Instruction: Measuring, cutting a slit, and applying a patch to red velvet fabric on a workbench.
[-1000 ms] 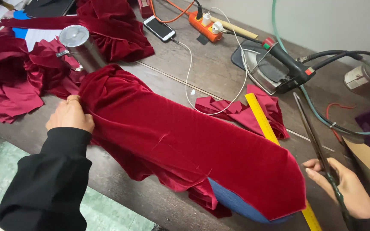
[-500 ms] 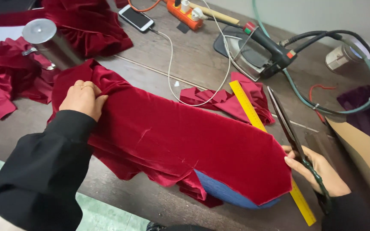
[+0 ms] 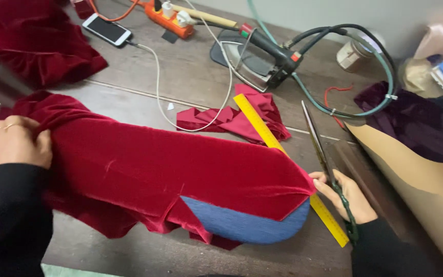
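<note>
A long piece of red velvet (image 3: 165,164) lies stretched over a blue rounded form (image 3: 242,223) on the wooden table (image 3: 190,72). My left hand (image 3: 19,141) grips the bunched left end of the velvet. My right hand (image 3: 347,197) rests at the velvet's pointed right tip, fingers on the cloth edge, with a pair of long scissors (image 3: 316,141) under the palm. A yellow ruler (image 3: 283,154) runs diagonally beneath the velvet tip.
Red velvet scraps (image 3: 232,120) lie behind the ruler, with more velvet (image 3: 32,41) at the back left. A phone (image 3: 106,29) on a white cable, an orange power strip (image 3: 167,15), an iron (image 3: 255,59) and a brown paper roll (image 3: 416,174) surround the work.
The view has shifted right and closer. My left hand has pulled the velvet's left end tighter, and my right hand has come up to the cloth's right tip.
</note>
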